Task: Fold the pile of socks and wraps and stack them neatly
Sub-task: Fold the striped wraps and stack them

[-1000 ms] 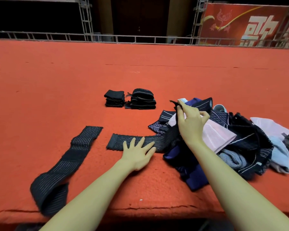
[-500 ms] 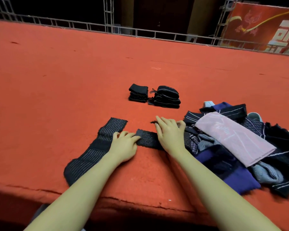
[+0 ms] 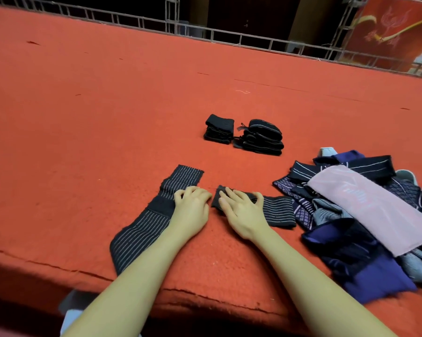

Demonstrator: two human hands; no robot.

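Observation:
A short dark striped wrap (image 3: 278, 210) lies in front of me, its left part folded over. My right hand (image 3: 241, 210) presses flat on that folded part with fingers spread. My left hand (image 3: 191, 205) sits just left of it with fingers curled and fingertips hidden, resting on the black middle band of a long striped wrap (image 3: 142, 229) that runs diagonally toward the front edge. At the right is the unsorted pile, topped by a pink cloth (image 3: 375, 210) over dark blue and patterned socks (image 3: 365, 271). Two folded black stacks (image 3: 219, 128) (image 3: 261, 137) stand side by side further back.
Everything lies on a wide red felt-covered surface (image 3: 108, 117) whose front edge (image 3: 205, 295) is close to my arms. A metal railing (image 3: 229, 37) runs along the far side, and a red banner (image 3: 394, 32) hangs at the back right.
My right hand came down from above the pile onto the short wrap and folded its end leftward. The left hand slid left and curled up. The view shifted left.

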